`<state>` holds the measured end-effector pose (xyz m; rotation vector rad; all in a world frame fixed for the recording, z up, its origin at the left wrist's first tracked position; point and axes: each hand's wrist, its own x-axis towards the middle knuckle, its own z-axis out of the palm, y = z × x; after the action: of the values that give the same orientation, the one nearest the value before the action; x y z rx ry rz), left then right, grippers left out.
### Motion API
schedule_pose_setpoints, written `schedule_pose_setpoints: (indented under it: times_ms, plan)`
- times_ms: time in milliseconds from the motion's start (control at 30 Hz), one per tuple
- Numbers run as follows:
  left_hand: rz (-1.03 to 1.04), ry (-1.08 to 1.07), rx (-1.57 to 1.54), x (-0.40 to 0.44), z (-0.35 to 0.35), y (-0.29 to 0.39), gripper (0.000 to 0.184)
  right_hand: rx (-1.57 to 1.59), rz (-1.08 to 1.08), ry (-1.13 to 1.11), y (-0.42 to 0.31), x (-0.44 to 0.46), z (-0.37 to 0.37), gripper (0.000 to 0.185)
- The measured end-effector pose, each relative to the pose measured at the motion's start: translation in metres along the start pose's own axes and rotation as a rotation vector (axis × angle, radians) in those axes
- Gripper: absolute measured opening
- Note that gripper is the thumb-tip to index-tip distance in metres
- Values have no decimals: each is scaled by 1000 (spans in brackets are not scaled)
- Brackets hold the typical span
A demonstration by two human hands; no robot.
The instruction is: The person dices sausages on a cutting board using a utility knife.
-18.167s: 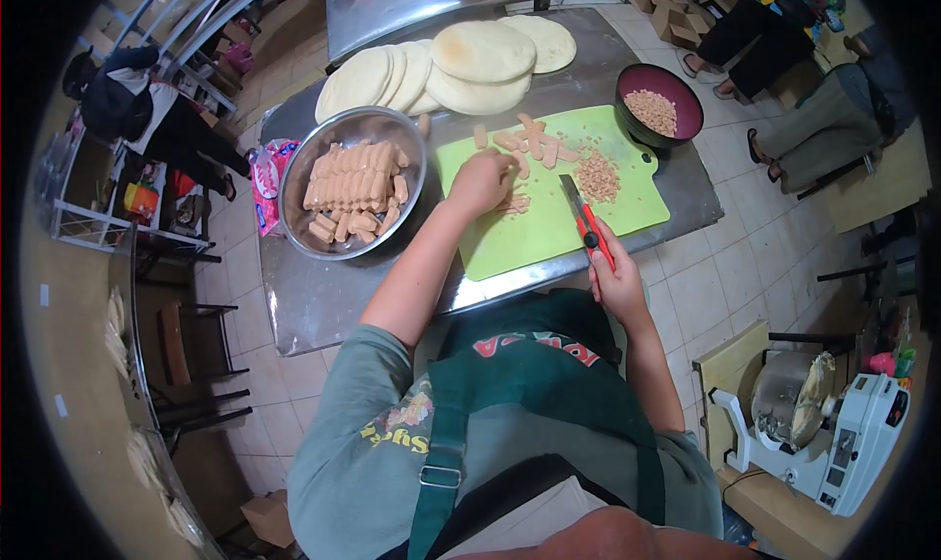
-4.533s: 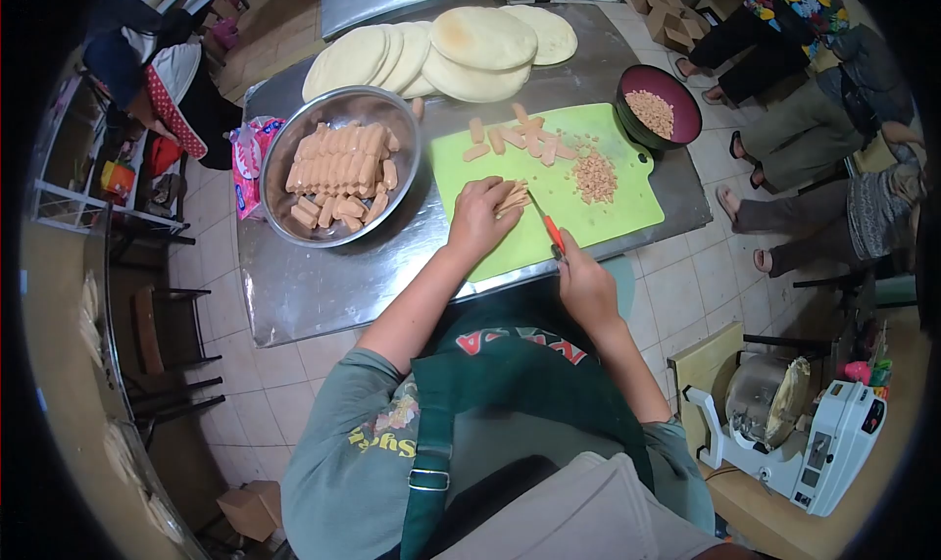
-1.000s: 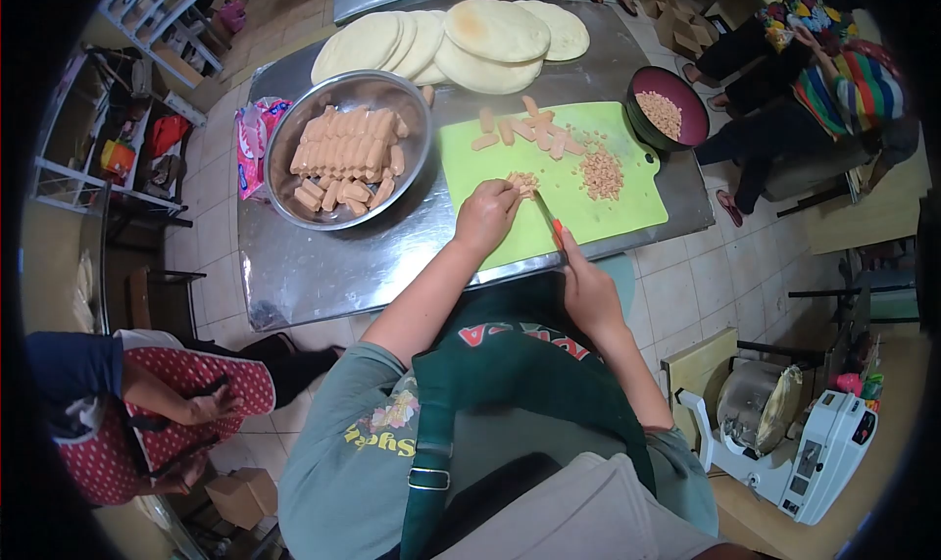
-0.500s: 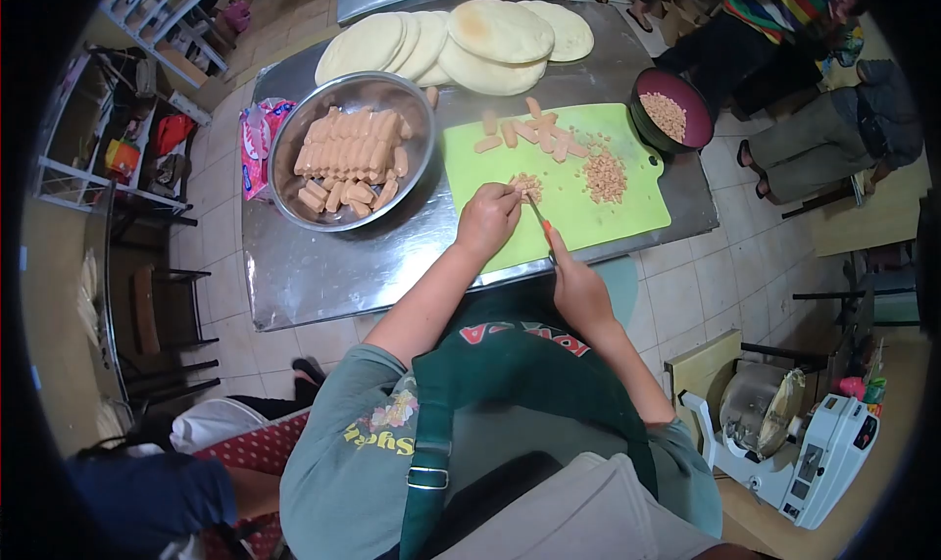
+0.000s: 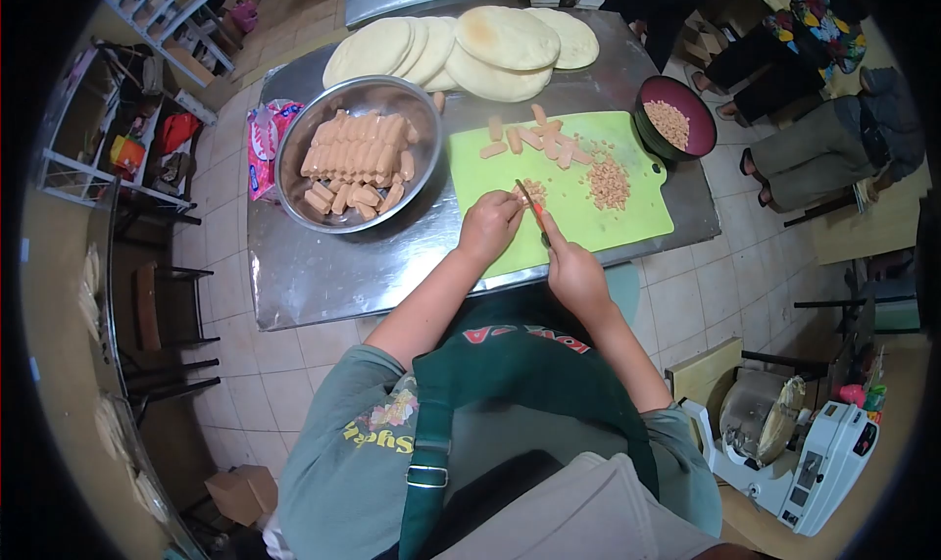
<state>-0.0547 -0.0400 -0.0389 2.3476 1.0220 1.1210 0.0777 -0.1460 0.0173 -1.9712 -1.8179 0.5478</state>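
Note:
My right hand [image 5: 580, 281] grips a knife [image 5: 533, 205] with an orange handle; its blade points away from me over the green cutting board [image 5: 559, 242]. Beside the blade, the curled fingers of my left hand [image 5: 490, 229] are closed on sausage at the edge of a small diced heap [image 5: 534, 190]. My fingers partly hide what they hold. Farther right on the board lies a larger pile of diced sausage [image 5: 608, 184]. Several longer sausage pieces [image 5: 554, 144] are scattered near the board's far edge.
To the left stands a steel bowl [image 5: 431, 173] of sausages, with a pink packet [image 5: 263, 148] beside it. Round flatbreads [image 5: 505, 41] lie at the table's far side. A dark bowl [image 5: 702, 134] holds diced sausage at right. People [image 5: 818, 134] stand beyond the table's right end.
The knife has swung, its tip now farther forward and left across the small heap. My left hand stays beside it. People at the far right and lower left have moved.

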Motion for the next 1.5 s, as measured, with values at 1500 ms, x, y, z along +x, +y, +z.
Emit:
schedule_pose_setpoints:
  times_ms: [1500]
  plan:
    - [-57, -45, -41, -2, -6, -3, 7, -48, 82, -90, 11, -58, -1, 66]
